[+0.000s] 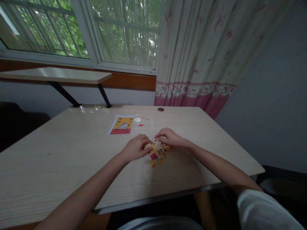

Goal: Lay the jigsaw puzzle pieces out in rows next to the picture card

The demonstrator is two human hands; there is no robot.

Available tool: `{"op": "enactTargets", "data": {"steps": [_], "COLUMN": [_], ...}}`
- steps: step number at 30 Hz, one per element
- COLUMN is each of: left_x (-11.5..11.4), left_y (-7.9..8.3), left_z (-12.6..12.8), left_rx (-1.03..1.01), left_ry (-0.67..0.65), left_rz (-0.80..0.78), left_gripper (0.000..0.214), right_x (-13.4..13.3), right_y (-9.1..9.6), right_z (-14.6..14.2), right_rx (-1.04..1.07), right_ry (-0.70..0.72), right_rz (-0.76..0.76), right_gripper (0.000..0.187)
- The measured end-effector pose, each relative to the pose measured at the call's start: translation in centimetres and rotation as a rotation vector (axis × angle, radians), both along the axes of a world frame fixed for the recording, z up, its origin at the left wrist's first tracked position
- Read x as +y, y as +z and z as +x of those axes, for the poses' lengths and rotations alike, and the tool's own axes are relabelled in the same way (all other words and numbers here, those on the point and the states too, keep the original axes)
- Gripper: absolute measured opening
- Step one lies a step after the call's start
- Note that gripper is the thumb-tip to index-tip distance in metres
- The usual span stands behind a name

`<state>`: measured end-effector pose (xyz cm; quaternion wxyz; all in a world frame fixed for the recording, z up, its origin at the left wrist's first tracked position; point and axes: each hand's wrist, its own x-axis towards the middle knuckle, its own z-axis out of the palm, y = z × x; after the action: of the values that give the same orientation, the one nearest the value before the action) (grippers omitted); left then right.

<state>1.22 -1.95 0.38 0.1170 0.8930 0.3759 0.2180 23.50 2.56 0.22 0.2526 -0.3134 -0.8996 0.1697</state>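
Note:
A small heap of jigsaw puzzle pieces (158,151), mostly yellow with some red and white ones, lies on the table between my two hands. My left hand (137,148) is at the heap's left side, its fingers curled and its thumb against the pieces; what sits between its fingertips is hidden. From the right, my right hand (169,138) reaches over the far edge of the heap, thumb and fingers bent in around a whitish puzzle piece (154,139). Beyond my left hand lies a picture card (122,125) with a white cartoon animal on yellow and red.
Behind the heap are a red puzzle piece (140,125), a white ring-shaped spot (137,119) and a few small pieces (148,118). A raised shelf (55,74) on black legs stands at the back left. Near the back edge is a round brown cable hole (160,109).

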Motion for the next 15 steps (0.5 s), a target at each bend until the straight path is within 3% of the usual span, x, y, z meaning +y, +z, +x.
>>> {"op": "enactTargets", "data": {"steps": [3, 8, 15], "left_x": [-0.1, -0.2, -0.3], "left_y": [-0.3, -0.4, 0.3], "left_z": [0.2, 0.2, 0.2], "left_rx": [0.03, 0.003, -0.172], "left_ry": [-0.008, -0.019, -0.009], "left_rz": [0.016, 0.017, 0.007], "left_gripper": [0.026, 0.02, 0.024], "right_x": [-1.7, -2.3, -3.0], "right_y": [-0.4, -1.2, -1.1], "right_z": [0.6, 0.1, -1.1], "right_rx": [0.004, 0.01, 0.073], "right_ry": [-0.015, -0.058, -0.149], "right_rz": [0.006, 0.062, 0.046], "right_gripper": [0.019, 0.016, 0.015]}}
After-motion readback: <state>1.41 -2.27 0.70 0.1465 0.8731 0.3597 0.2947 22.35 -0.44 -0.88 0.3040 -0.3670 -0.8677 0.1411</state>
